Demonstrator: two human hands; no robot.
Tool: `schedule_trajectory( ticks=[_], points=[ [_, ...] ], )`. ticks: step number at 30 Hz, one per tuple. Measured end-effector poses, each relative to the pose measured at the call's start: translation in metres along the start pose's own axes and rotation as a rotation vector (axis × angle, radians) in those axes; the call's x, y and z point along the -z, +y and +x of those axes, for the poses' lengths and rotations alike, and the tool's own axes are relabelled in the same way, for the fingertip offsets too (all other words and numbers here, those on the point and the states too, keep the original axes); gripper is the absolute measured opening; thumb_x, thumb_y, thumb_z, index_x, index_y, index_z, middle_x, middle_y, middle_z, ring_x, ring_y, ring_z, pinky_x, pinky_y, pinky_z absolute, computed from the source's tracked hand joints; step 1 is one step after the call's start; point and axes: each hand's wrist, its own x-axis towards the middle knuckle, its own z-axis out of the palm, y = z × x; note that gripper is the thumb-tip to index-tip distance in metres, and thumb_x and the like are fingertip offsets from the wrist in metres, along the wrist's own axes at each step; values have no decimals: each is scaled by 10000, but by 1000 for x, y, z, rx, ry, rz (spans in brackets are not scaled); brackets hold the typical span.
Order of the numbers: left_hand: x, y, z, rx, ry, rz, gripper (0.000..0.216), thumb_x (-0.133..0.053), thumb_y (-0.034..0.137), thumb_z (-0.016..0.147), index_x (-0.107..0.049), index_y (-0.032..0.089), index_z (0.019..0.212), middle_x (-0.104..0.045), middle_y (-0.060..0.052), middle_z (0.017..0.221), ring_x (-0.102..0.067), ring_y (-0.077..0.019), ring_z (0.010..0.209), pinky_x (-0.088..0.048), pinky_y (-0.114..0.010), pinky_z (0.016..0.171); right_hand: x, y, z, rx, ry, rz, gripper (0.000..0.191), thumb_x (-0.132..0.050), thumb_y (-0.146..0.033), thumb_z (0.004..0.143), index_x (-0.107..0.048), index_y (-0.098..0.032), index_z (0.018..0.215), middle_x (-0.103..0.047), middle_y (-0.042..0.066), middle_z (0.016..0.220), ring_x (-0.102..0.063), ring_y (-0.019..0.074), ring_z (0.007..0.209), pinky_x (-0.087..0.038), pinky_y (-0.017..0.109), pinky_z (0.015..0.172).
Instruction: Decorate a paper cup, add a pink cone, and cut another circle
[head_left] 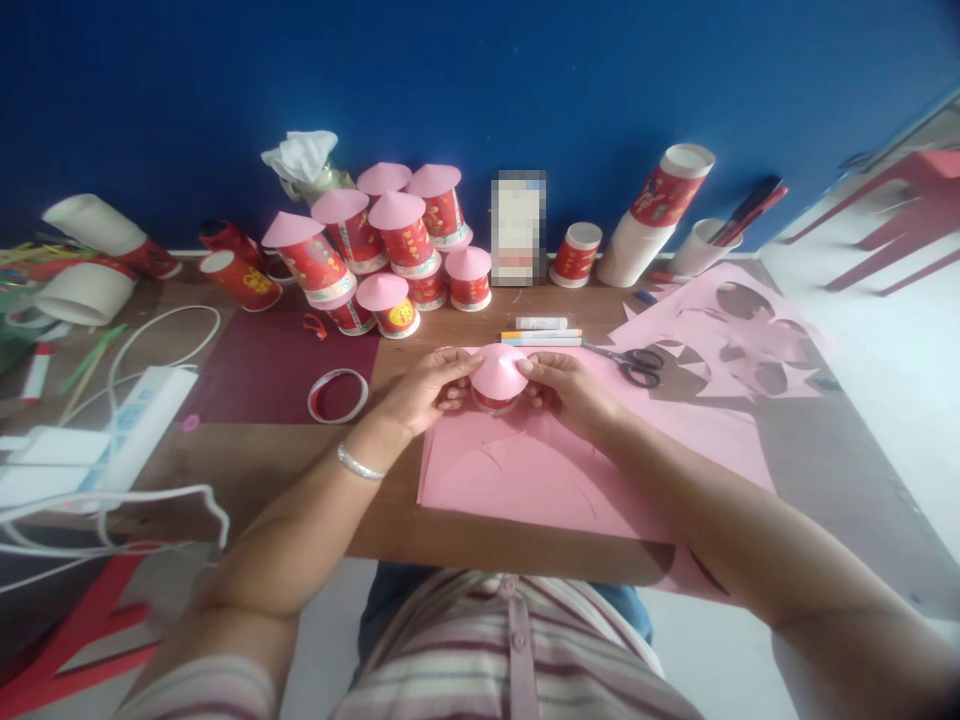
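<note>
A small red paper cup topped by a pink paper cone (497, 377) is held between both of my hands over a pink paper sheet (540, 470) on the brown table. My left hand (427, 388) grips its left side, fingers pressed on the cone's edge. My right hand (564, 385) pinches its right side. A silver bracelet sits on my left wrist.
A cluster of finished cone-topped red cups (382, 245) stands at the back. Scissors (634, 362), markers (541, 336) and cut pink scraps (739, 340) lie right. A tape ring (337, 395), power strip (146, 410) with cables, and cup stacks (660, 205) sit around.
</note>
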Motion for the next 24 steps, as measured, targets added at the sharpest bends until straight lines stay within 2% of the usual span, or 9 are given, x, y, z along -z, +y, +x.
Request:
schedule_trajectory(
  ticks=[6,12,21,24],
  points=[
    [-2,0,-1,-14,50,-5,462,-983,424,641,-636,156,786,-448,78,574,-372,-11,445,-207,-117,406,1,0,0,17,7,-10,554,-945,-614,641,-580,-197,648,-528,-25,573,-446,105,549,-276,286,534],
    [-3,-1,-1,-8,62,-24,474,-979,407,641,-580,174,745,-453,78,578,-397,-29,461,-213,-133,398,-2,0,0,7,25,26,565,-969,-607,596,-582,-198,644,-524,-29,580,-451,105,547,-274,284,535],
    [-4,-5,-3,-4,66,-63,422,-969,344,650,-611,168,787,-510,62,618,-433,-35,493,-297,-139,422,1,0,3,10,25,38,527,-954,-572,650,-576,-204,656,-499,-21,595,-426,117,567,-318,305,551],
    [-4,-5,-3,3,63,-42,417,-961,360,654,-608,168,765,-493,58,585,-425,-43,485,-279,-149,420,1,-1,4,3,35,47,528,-961,-559,640,-565,-209,643,-492,-16,596,-411,122,571,-313,309,542]
  ],
)
